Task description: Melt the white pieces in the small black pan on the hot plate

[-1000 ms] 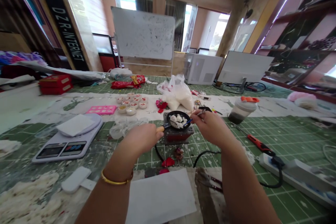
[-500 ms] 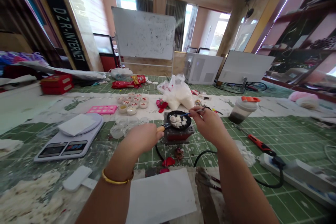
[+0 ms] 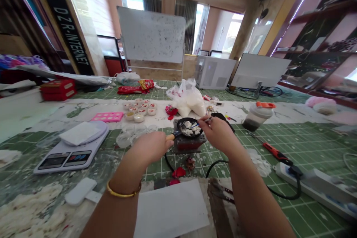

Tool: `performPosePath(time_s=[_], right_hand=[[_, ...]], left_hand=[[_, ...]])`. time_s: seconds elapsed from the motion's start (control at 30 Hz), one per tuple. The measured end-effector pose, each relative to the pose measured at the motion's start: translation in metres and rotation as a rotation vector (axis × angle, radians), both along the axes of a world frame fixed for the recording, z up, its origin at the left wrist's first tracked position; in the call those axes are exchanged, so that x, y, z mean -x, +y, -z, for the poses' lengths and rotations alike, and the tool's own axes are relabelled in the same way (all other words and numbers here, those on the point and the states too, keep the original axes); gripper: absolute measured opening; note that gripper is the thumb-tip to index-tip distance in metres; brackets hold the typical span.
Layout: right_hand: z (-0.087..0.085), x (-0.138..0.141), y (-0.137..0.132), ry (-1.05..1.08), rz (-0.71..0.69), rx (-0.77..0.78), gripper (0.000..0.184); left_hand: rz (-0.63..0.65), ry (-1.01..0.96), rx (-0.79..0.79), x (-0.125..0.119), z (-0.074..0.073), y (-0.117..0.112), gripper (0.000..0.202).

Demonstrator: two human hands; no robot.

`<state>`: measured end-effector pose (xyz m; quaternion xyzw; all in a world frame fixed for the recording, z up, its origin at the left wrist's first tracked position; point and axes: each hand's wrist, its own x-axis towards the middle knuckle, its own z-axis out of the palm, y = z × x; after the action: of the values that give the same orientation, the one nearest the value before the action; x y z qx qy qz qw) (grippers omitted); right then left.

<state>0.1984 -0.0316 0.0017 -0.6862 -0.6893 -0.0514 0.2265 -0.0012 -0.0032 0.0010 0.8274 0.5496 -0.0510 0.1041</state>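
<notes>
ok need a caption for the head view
Left hand grips a black pan of white lumps, right hand a blue-handled tool

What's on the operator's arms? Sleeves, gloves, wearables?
Both arms are bare from the forearm down: no sleeves or gloves on the left hand or right hand. The only thing worn is a thin, smooth gold-coloured bangle on the left wrist. No cables or markings are visible.

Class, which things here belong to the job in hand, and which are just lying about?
In use: left hand, round black wooden-handled frying pan, white lumps, dark red stove, right hand, slim blue-handled utensil.
Lying about: white digital kitchen scale, pink plastic mould, red-handled screwdriver.
</notes>
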Motion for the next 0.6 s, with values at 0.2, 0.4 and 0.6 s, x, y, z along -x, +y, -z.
performPosePath(time_s=[0.2,0.4,0.6], right_hand=[[-0.0021,-0.0067,-0.0020,-0.006,0.053,0.007,0.033],[-0.0071,-0.0097,-0.0056,-0.037,0.132,0.009,0.036],[-0.0083,-0.0069,-0.0093,0.033,0.043,0.058,0.033]], left_hand=[[0.003,0.007,0.000,0.0004,-0.0009,-0.0002,0.043],[0.010,0.006,0.005,0.0005,0.0013,0.0022,0.043],[0.002,0.018,0.000,-0.0005,0.0006,0.0011,0.041]])
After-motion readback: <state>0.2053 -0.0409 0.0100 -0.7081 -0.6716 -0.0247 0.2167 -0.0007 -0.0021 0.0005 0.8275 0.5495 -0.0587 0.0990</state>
